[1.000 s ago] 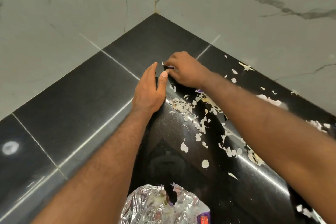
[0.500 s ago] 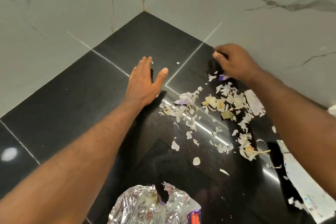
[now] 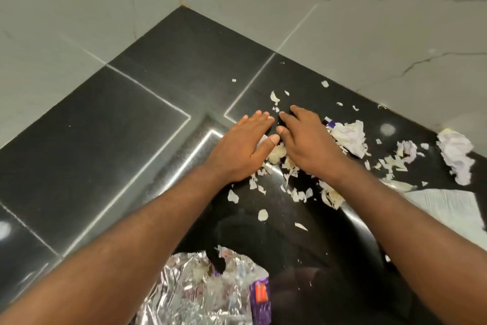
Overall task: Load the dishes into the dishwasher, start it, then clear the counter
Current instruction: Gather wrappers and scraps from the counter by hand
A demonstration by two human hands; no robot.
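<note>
The left hand (image 3: pixel 241 149) and the right hand (image 3: pixel 307 145) lay flat on the shiny black stone worktop (image 3: pixel 131 140). They were side by side, with the thumbs very close together. The fingers (image 3: pixel 257 119) of both hands were loose and mostly straight and gripped nothing. They pressed down around a small heap of pale torn peel bits (image 3: pixel 276 153) between the two hands.

More bits lay spread out to the right of the hands and on their near side. A crumpled white paper wad (image 3: pixel 347 137) sat just right of the right hand. Another crumpled pale purple paper (image 3: pixel 456 156) lay farther right, near the wall edge. A flat white paper sheet (image 3: pixel 448 206) lay beside the right arm. A crinkly silver foil wrapper with a purple edge (image 3: pixel 200 295) lay at the near edge, between the two arms.

To the left of the hands was a wide stretch of dark stone with thin pale lines. It ran up to the grey marble walls (image 3: pixel 79 21) and the far corner.
</note>
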